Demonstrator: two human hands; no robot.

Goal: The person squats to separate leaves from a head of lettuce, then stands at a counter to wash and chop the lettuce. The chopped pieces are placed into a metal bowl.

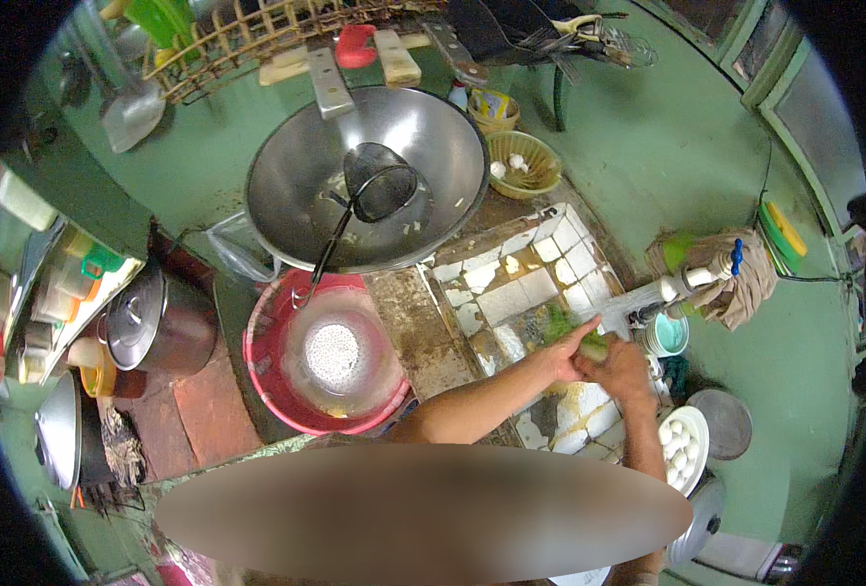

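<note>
Over the white-tiled sink [535, 289], my left hand [568, 357] and my right hand [618, 370] are together around a bunch of green leafy vegetable [563, 324]. Its leafy end points away from me and is blurred. My fingers hide the lower part of the bunch. Just beyond my hands is a pale pipe with a tap [671, 288], its blue handle at the far end. Whether water is running from it, I cannot tell. The sink's tiles are chipped and stained.
Left of the sink, a large steel wok [286, 176] with a black-handled strainer [334, 238] stands behind a red basin [257, 366] of cloudy water. A bowl of eggs [699, 454] is beside my right forearm. A lidded pot [184, 329] stands at left.
</note>
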